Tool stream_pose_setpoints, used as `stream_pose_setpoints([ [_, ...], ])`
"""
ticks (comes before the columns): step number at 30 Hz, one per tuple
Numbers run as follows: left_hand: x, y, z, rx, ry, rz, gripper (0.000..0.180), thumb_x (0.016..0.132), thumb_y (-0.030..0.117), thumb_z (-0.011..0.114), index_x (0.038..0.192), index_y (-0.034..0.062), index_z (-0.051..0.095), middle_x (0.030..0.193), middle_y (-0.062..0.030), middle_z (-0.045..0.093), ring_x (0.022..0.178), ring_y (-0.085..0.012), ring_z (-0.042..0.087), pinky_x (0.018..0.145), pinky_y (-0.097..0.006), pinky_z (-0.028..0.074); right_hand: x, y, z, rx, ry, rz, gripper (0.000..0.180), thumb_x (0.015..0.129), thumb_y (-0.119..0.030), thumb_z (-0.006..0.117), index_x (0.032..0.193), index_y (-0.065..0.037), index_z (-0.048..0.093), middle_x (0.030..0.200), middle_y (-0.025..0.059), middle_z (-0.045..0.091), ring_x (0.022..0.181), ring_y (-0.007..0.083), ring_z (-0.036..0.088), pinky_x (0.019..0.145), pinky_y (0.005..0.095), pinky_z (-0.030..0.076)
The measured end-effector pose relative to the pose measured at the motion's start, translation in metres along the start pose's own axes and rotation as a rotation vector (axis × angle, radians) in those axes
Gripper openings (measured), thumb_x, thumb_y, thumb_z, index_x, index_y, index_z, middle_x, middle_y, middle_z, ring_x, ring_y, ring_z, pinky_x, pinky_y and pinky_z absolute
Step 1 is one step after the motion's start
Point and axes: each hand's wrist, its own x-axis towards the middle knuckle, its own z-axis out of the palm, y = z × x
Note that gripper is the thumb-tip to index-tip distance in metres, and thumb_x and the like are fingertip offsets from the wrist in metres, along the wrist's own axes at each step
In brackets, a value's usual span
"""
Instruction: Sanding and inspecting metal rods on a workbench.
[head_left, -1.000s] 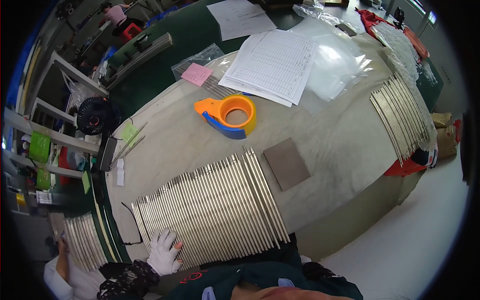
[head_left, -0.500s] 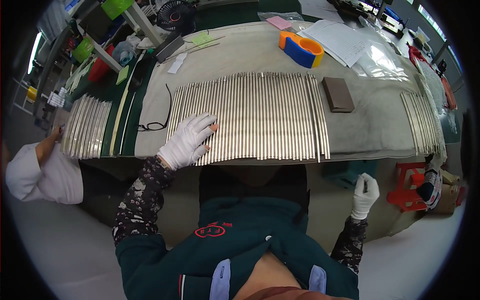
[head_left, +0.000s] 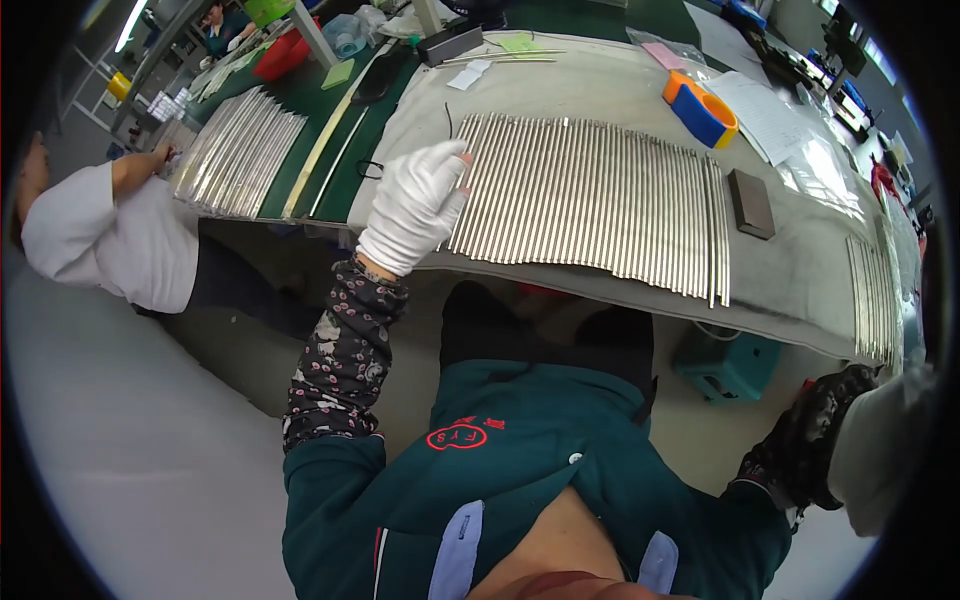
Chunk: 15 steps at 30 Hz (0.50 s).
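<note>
A wide row of silvery metal rods (head_left: 590,210) lies side by side on the grey cloth-covered table. At the row's left end is my left hand (head_left: 415,205), in a white glove with bare fingertips. Its fingers are bent, the thumb stands apart from them, and nothing shows in its grasp. Black-framed glasses (head_left: 370,170) are mostly covered by this hand. My right arm, in a patterned dark sleeve (head_left: 820,430), stretches to the far right. A blurred whitish-grey shape (head_left: 885,450) overlaps it, and the right hand's fingers cannot be made out. Near that arm lies a smaller group of rods (head_left: 872,300).
A dark brown block (head_left: 752,204) sits right of the rods, with an orange-and-blue tape dispenser (head_left: 700,110) behind it. Papers (head_left: 755,110) lie farther right. At left, a co-worker in white (head_left: 110,230) is beside wrapped rods (head_left: 240,150). Below the table stands a teal stool (head_left: 728,365).
My view has turned, shifting the table rightward and tilting it. My left hand has drawn its fingers together at the row's left end. My right arm has swung out to the far right.
</note>
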Motion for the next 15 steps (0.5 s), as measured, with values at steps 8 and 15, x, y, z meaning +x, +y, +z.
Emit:
stream_pose_setpoints([
  [8, -0.062, -0.169, -0.006, 0.089, -0.385, -1.146, 0.033, 0.079, 0.034, 0.064, 0.103, 0.0114, 0.066, 0.104, -0.0163, 0.066, 0.097, -0.0351, 0.063, 0.086, -0.040, 0.049, 0.068, 0.075, 0.116, -0.202, -0.093, 0.119, 0.005, 0.084, 0.003, 0.061, 0.088, 0.002, 0.064, 0.072, 0.0058, 0.063, 0.064, 0.0120, 0.061, 0.060, 0.0240, 0.047],
  [15, -0.037, -0.202, 0.031, 0.030, -0.864, -1.255, 0.049, 0.074, 0.034, 0.068, 0.114, 0.0051, 0.065, 0.115, -0.0198, 0.063, 0.109, -0.0353, 0.059, 0.092, -0.040, 0.048, 0.089, 0.105, 0.131, -0.314, -0.214, 0.146, 0.006, 0.078, 0.001, 0.063, 0.084, -0.001, 0.066, 0.072, 0.0076, 0.067, 0.064, 0.0169, 0.064, 0.061, 0.0283, 0.050],
])
